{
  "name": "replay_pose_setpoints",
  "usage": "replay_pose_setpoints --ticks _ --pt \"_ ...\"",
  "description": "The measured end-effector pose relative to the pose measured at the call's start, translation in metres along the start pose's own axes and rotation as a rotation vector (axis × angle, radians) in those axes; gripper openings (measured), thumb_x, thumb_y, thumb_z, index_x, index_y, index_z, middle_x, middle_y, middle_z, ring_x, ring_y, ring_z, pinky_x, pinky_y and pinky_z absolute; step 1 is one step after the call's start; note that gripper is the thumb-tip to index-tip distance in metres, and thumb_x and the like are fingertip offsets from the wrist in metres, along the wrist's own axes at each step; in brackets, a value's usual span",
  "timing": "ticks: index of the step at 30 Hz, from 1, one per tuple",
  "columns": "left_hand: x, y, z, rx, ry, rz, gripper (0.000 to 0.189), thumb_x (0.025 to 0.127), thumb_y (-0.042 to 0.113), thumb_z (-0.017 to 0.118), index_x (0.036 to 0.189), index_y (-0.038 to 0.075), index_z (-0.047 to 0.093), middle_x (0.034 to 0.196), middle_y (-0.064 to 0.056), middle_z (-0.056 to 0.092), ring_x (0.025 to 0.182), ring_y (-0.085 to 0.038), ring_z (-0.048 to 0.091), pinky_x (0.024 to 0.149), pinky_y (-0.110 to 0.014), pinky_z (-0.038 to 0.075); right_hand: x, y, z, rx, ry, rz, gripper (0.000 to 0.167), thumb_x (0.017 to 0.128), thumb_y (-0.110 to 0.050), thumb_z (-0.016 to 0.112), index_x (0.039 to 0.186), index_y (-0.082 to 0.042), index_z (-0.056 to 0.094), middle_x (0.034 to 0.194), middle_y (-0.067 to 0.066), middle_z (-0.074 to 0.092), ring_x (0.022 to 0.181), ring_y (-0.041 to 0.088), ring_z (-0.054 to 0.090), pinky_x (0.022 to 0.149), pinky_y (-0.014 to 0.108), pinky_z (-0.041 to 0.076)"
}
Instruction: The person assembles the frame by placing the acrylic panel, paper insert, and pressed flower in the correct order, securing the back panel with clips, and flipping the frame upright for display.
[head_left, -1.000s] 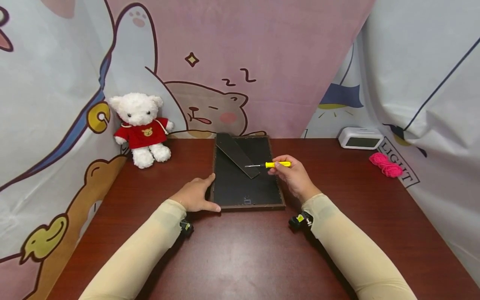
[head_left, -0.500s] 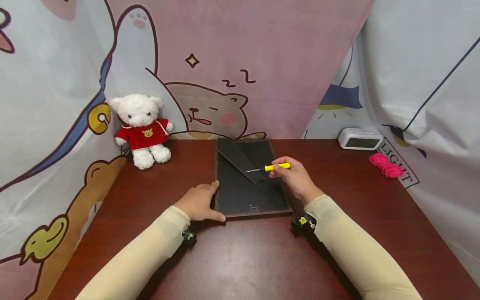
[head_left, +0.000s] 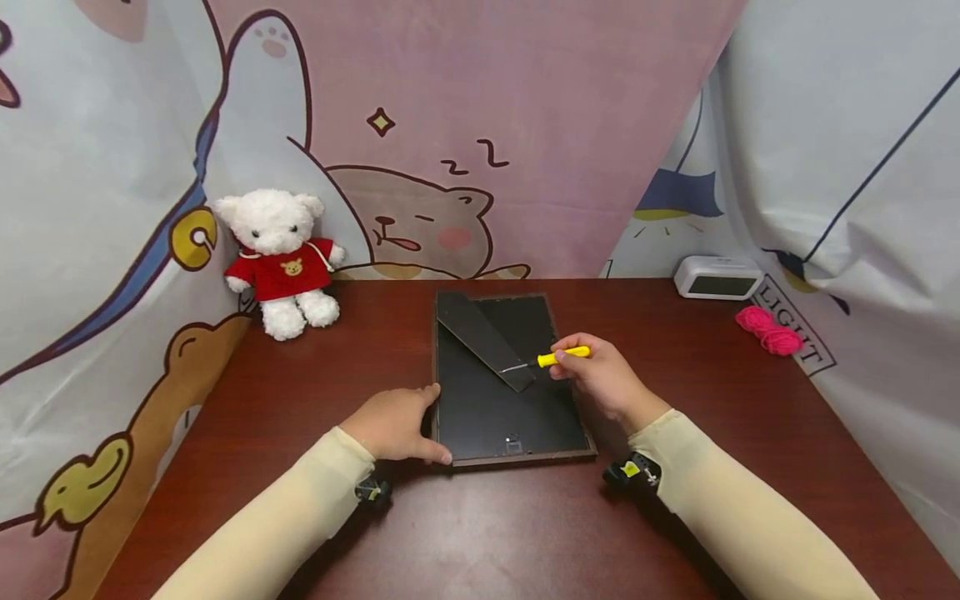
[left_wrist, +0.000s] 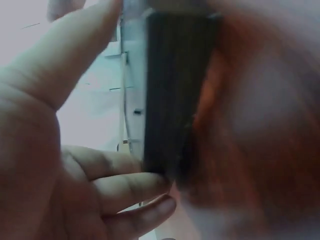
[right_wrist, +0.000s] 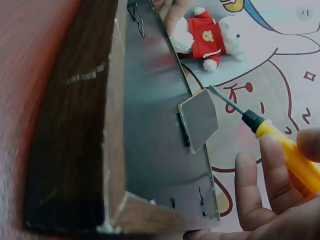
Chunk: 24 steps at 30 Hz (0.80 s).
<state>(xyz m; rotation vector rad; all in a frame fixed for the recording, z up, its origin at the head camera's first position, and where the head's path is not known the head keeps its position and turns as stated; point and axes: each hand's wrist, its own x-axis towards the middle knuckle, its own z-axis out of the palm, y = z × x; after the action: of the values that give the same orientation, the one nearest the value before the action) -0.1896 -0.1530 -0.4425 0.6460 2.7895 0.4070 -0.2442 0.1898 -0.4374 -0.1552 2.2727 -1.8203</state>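
A picture frame [head_left: 480, 417] lies back side up on the table, its black backing showing a slanted stand leg [head_left: 483, 342]. My left hand [head_left: 397, 423] holds its left side, thumb at the near corner and fingers farther up; the left wrist view has fingertips against the dark edge [left_wrist: 175, 95]. In my right hand [head_left: 603, 375] a yellow-handled screwdriver [head_left: 562, 357] is pinched between thumb and fingers. Its shaft points left, with the tip close to the free end of the stand leg [right_wrist: 200, 120]. I cannot tell whether they touch.
A white teddy bear [head_left: 281, 262] in a red top sits at the back left. Farther right stand a white digital clock [head_left: 718, 277] and a bundle of pink yarn [head_left: 769, 331]. Printed cloth [head_left: 570, 142] hangs behind the table [head_left: 480, 533].
The picture frame has slid toward me, slightly to the right, and both hands have come along with it. The screwdriver stays in my right hand, its tip near the stand leg's end.
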Motion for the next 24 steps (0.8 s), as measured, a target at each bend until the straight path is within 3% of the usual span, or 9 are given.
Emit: replay_pose_setpoints --ticks 3,6,11,17,24 --pt "0.005 -0.004 -0.002 -0.017 0.042 -0.016 0.093 0.084 0.058 0.083 0.151 -0.001 0.055 0.146 -0.017 0.064 0.129 -0.031 0.066 0.106 -0.048 0.054 0.000 -0.001 -0.001 -0.039 0.017 -0.025 0.036 0.107 -0.015 0.062 0.133 0.009 0.057 0.111 0.016 0.072 0.094 0.023 0.074 0.078 0.019 0.055" --pt "0.013 -0.011 -0.002 -0.038 0.066 -0.035 0.085 0.094 0.052 0.076 0.155 0.000 0.049 0.151 -0.018 0.059 0.135 -0.034 0.062 0.112 -0.050 0.049 0.002 -0.005 0.000 -0.067 0.036 -0.059 0.036 0.107 -0.015 0.062 0.133 0.008 0.058 0.120 0.022 0.068 0.100 0.028 0.073 0.090 0.020 0.056" --pt "0.030 -0.024 0.001 -0.084 0.033 -0.068 0.089 0.100 0.046 0.069 0.166 0.001 0.028 0.165 -0.022 0.041 0.152 -0.039 0.042 0.123 -0.051 0.036 0.013 -0.016 0.006 -0.083 0.030 -0.100 0.033 0.106 -0.017 0.066 0.131 0.004 0.061 0.122 0.022 0.068 0.107 0.037 0.072 0.094 0.027 0.058" --pt "0.045 -0.035 -0.004 -0.144 -0.019 -0.077 0.093 0.101 0.043 0.067 0.168 0.003 0.018 0.170 -0.023 0.031 0.157 -0.040 0.031 0.126 -0.053 0.030 0.028 -0.029 0.021 -0.068 -0.002 -0.144 0.028 0.104 -0.010 0.067 0.128 0.003 0.062 0.124 0.022 0.066 0.114 0.049 0.069 0.096 0.034 0.059" --pt "0.050 -0.036 -0.010 -0.156 -0.053 -0.089 0.093 0.101 0.043 0.068 0.169 0.004 0.017 0.171 -0.022 0.028 0.159 -0.039 0.027 0.127 -0.053 0.028 0.050 -0.036 0.044 -0.195 -0.035 -0.167 0.029 0.104 -0.014 0.067 0.129 0.001 0.063 0.119 0.017 0.069 0.102 0.031 0.071 0.099 0.042 0.059"
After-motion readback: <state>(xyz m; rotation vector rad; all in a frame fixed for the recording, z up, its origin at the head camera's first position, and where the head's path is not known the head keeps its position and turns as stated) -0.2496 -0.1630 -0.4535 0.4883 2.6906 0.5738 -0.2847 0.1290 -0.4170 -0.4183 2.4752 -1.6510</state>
